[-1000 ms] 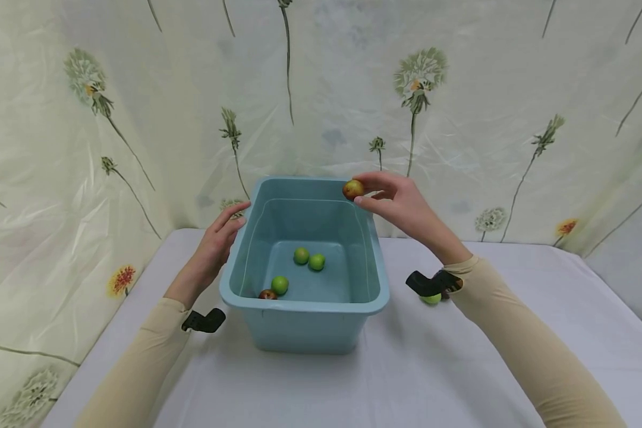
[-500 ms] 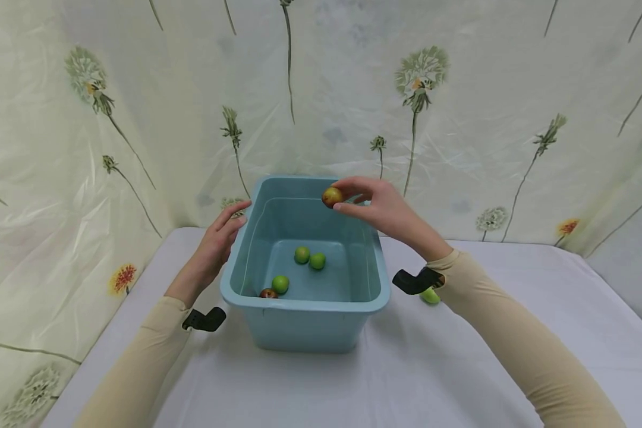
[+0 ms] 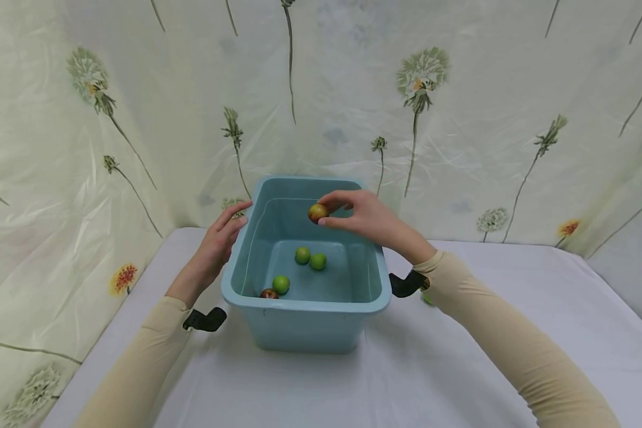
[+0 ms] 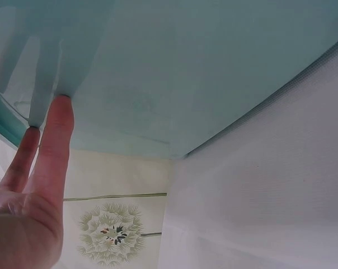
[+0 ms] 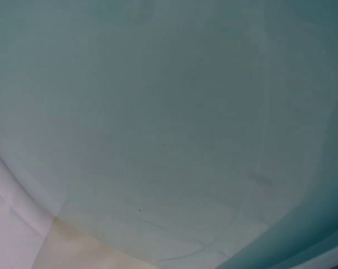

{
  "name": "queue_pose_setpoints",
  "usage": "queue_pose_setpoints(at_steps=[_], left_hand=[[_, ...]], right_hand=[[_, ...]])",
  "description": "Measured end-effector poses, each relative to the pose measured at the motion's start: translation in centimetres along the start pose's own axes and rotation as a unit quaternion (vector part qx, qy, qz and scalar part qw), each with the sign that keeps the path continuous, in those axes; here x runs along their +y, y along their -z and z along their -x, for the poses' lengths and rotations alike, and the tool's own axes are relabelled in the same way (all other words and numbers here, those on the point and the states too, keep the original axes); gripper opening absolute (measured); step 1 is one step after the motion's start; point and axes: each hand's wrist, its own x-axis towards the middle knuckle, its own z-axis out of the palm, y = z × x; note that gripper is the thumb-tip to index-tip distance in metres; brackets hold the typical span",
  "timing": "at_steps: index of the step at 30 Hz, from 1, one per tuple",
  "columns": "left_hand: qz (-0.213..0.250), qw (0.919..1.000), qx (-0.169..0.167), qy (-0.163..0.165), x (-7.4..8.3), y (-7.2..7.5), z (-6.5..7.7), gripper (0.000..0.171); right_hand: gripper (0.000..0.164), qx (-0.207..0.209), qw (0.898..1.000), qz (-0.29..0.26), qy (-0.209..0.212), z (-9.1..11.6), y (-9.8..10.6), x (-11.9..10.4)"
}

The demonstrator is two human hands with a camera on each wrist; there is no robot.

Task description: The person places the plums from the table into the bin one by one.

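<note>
My right hand (image 3: 366, 221) pinches a small round yellow-and-red fruit (image 3: 318, 213) between fingers and thumb, held over the inside of the blue plastic tub (image 3: 305, 306). Against the tub's left side, my left hand (image 3: 216, 246) rests with fingers straight; in the left wrist view the fingertips of that hand (image 4: 43, 168) touch the outer wall. Several fruits lie on the tub floor: a green fruit (image 3: 302, 255), a second green fruit (image 3: 318, 261), a third green fruit (image 3: 280, 284) and a dark red fruit (image 3: 269, 293). The right wrist view holds only tub wall and some cloth.
The tub stands on a table with a white cloth (image 3: 487, 333). Another green fruit (image 3: 427, 298) lies right of the tub, mostly hidden behind the right wrist. A flowered curtain (image 3: 331, 89) hangs behind the table.
My right hand has moved left and a little down with the yellow-and-red fruit, from the tub's back right corner to over its inside. My left hand has stayed in place.
</note>
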Motion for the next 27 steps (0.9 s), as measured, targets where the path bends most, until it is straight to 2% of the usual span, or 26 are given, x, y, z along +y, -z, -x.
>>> queue_pose_setpoints(at_steps=[8,20,27], left_hand=[[-0.006,1.0,0.0,-0.001,0.04,-0.07,0.04,0.053],[-0.004,1.0,-0.002,0.0,-0.03,-0.09,0.02,0.052],[-0.009,1.0,-0.001,-0.001,0.02,-0.12,0.09,0.052]], right_hand=[[0.034,-0.037,0.999,0.02,-0.004,-0.12,-0.68,-0.02],[0.035,-0.059,0.997,0.037,-0.017,-0.16,-0.88,0.04],[0.039,-0.053,0.998,0.039,-0.018,-0.1,-0.9,0.16]])
